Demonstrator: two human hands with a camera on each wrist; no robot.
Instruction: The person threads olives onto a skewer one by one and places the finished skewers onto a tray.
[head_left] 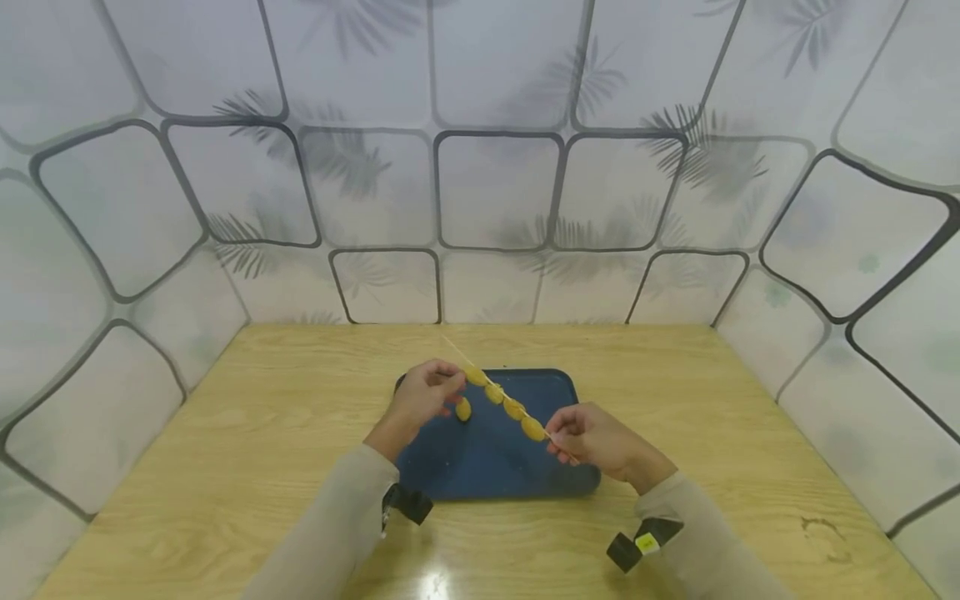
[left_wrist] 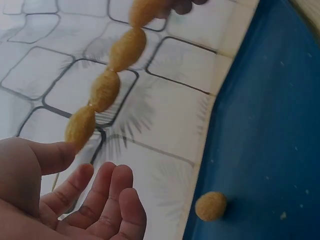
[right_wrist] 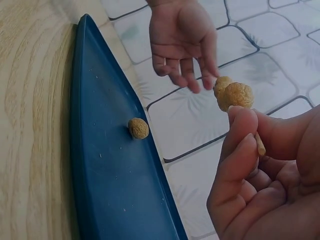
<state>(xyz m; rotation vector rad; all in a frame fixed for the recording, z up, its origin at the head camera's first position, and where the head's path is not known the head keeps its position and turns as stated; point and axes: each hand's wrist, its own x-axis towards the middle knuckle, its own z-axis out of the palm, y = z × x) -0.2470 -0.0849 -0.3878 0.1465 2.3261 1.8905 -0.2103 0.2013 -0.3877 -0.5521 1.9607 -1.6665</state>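
Observation:
My right hand pinches the lower end of a thin wooden skewer between thumb and fingertips. Several oval golden-brown balls, which look like fried puffs, are threaded on it in a row. Slanting up to the left, the stick's bare tip shows past the last ball in the head view. At that far ball is my left hand; in the left wrist view its thumb tip meets the ball, while the fingers stand loosely apart from it. One loose ball lies on the blue tray, under the left hand.
The tray rests on a light wood-grain table, and small crumbs dot its surface. Patterned white panels enclose the table at the back and both sides. Each sleeve carries a small black wrist camera.

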